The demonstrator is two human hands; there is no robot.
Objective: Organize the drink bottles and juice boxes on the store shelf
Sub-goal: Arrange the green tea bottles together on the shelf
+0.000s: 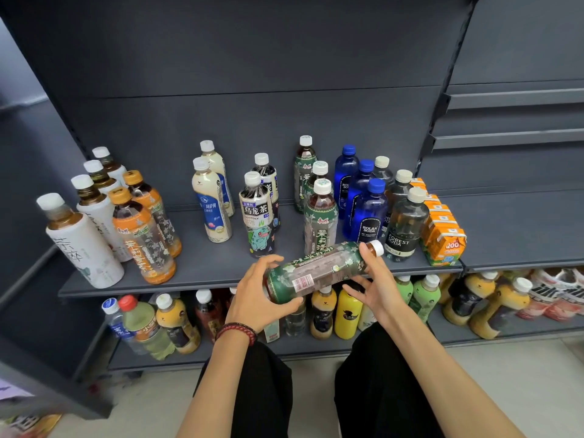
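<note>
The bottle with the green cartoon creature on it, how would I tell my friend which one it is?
Look at the grey upper shelf, near its middle. Between the creamy white bottles and the green-labelled tea bottles, find the front dark tea bottle. Only it shows a green cartoon creature low on its label.

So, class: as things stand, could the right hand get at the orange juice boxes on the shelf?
Probably, once freed: the right hand grips the green bottle near its cap, with the left hand at its base. The juice boxes stand at the front edge of the shelf, nothing in front of them.
</note>
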